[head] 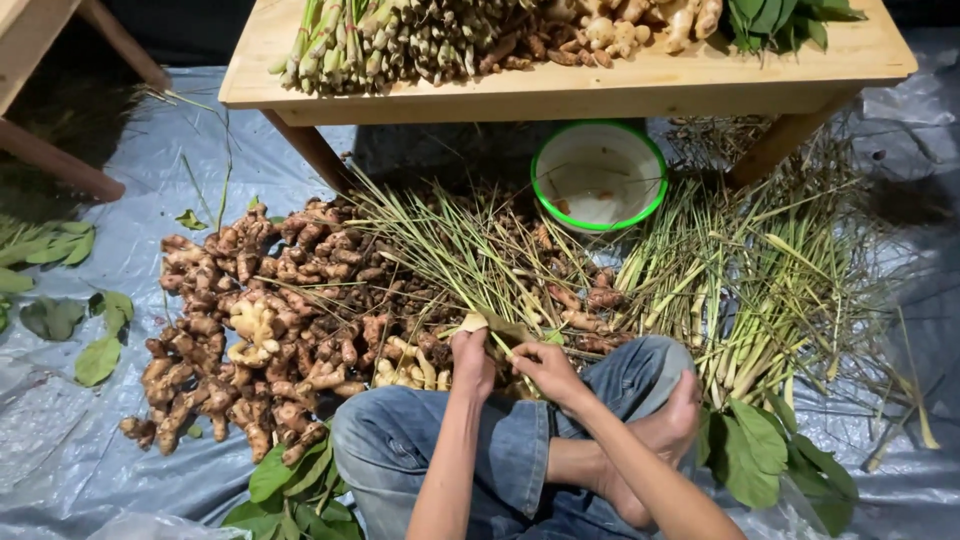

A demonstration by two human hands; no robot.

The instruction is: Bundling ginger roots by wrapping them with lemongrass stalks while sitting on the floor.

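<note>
I sit cross-legged in blue jeans (420, 440) on a grey plastic sheet. My left hand (472, 360) and my right hand (545, 368) both grip the thick base of a bundle of lemongrass stalks (455, 245), which fans out away from me toward the table. The bundle's cut end shows pale just above my left thumb. A large heap of brown ginger roots (260, 320) lies directly to the left of my hands.
A low wooden table (560, 85) at the top holds lemongrass, ginger and leaves. Under it sits a white bowl with a green rim (598, 178). Loose lemongrass stalks (740, 290) lie at right. Green leaves (770, 450) lie by my foot and at left.
</note>
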